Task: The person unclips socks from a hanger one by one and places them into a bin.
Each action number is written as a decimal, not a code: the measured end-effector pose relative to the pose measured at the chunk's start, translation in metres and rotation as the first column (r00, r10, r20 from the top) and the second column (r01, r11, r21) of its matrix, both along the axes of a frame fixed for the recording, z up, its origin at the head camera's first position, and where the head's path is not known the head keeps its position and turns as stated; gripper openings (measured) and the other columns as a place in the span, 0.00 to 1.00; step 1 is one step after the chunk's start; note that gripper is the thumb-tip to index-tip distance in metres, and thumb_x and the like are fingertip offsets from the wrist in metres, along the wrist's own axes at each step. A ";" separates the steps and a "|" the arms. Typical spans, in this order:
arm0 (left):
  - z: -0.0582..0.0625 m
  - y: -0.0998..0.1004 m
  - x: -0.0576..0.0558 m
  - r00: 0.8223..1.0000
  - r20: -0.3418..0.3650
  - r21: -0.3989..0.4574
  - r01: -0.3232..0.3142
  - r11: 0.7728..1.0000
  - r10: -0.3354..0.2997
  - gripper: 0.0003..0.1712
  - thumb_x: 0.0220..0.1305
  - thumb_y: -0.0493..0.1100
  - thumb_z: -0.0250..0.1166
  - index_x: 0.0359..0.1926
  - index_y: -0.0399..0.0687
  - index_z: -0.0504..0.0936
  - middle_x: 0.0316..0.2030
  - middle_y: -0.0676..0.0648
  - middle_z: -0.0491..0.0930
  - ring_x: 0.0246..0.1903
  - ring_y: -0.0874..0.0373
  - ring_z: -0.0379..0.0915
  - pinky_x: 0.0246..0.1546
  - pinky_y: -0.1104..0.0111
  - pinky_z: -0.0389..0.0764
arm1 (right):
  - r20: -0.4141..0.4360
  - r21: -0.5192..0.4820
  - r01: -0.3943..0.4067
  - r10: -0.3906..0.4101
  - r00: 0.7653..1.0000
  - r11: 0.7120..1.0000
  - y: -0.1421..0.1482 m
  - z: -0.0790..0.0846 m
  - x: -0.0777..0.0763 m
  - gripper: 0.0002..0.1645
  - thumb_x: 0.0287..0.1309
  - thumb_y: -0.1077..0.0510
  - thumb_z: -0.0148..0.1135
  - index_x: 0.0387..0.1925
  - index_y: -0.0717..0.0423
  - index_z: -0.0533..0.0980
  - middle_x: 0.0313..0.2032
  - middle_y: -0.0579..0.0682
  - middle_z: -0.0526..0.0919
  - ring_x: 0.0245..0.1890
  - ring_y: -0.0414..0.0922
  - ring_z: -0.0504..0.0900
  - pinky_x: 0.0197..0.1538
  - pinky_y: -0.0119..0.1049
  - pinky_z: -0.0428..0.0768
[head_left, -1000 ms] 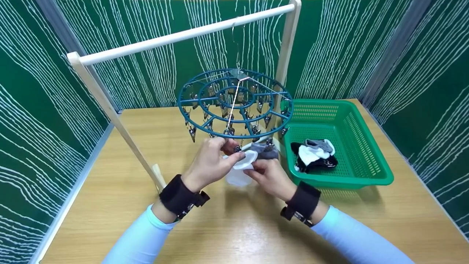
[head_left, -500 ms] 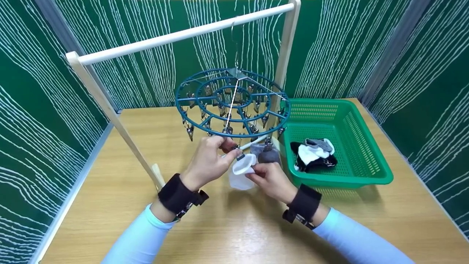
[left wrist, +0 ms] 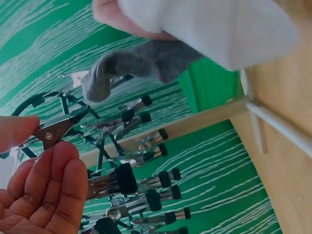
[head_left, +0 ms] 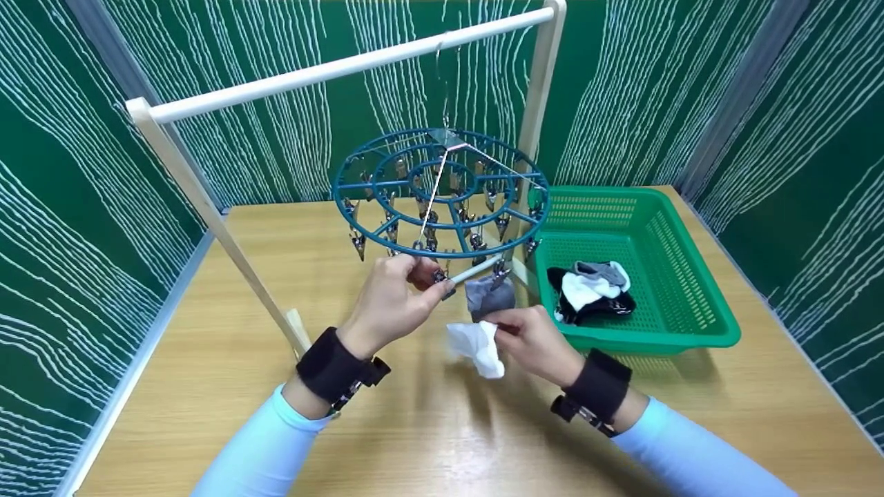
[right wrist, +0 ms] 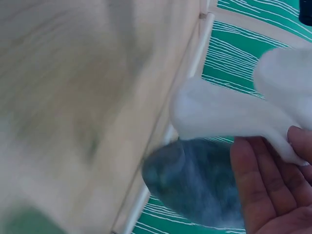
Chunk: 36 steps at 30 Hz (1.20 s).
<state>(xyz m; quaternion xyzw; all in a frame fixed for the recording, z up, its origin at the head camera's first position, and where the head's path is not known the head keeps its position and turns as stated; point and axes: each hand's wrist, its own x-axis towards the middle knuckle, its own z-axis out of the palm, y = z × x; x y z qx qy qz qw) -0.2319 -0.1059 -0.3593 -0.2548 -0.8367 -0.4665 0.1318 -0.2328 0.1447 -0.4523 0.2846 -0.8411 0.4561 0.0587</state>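
Observation:
In the head view my left hand (head_left: 397, 297) pinches a metal clip (left wrist: 52, 130) hanging from the front of a round blue-green clip hanger (head_left: 447, 140). The left wrist view has that clip between thumb and fingers, with no cloth in it. My right hand (head_left: 539, 342) pinches a white sock (head_left: 478, 348) by one edge, below and to the right of the clip. The sock droops to the left, apart from the clip. Just behind the right hand a grey sock (head_left: 492, 297) hangs from another clip.
A wooden rack (head_left: 352, 64) bears the hanger, and several more clips dangle from its rings. To the right stands a green basket (head_left: 690, 338) with a small pile of black, white and grey socks (head_left: 590, 290). Green walls with white streaks surround the wooden table (head_left: 442, 442).
The white sock came down from beside the left hand's clip and moved right with my right hand, its opening tipping out of sight. My left hand stays on the clip.

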 end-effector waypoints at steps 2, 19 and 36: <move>0.000 0.000 -0.001 1.000 0.006 0.007 -0.007 1.000 0.007 0.11 0.65 0.34 0.77 0.45 0.31 0.89 0.37 0.39 0.92 0.34 0.50 0.88 0.41 0.57 0.92 | 0.011 0.004 -0.007 0.007 1.000 1.000 0.004 0.008 0.002 0.08 0.67 0.71 0.68 0.43 0.66 0.90 0.40 0.61 0.94 0.37 0.48 0.92 0.42 0.31 0.90; -0.002 -0.001 -0.005 0.999 0.008 0.043 -0.032 0.999 0.031 0.11 0.66 0.36 0.77 0.45 0.32 0.90 0.37 0.39 0.93 0.35 0.49 0.90 0.44 0.51 0.92 | -0.035 0.022 0.031 -0.030 0.999 0.999 0.061 0.076 0.012 0.08 0.66 0.72 0.69 0.44 0.66 0.90 0.40 0.61 0.93 0.30 0.33 0.83 0.36 0.25 0.85; -0.002 -0.002 -0.006 0.999 -0.003 0.022 -0.038 0.999 0.038 0.10 0.67 0.37 0.77 0.45 0.35 0.91 0.36 0.42 0.93 0.34 0.52 0.89 0.43 0.61 0.90 | -0.046 0.065 0.324 -0.321 0.946 0.944 0.138 0.099 -0.033 0.11 0.71 0.72 0.62 0.47 0.73 0.88 0.45 0.71 0.91 0.33 0.25 0.81 0.36 0.16 0.80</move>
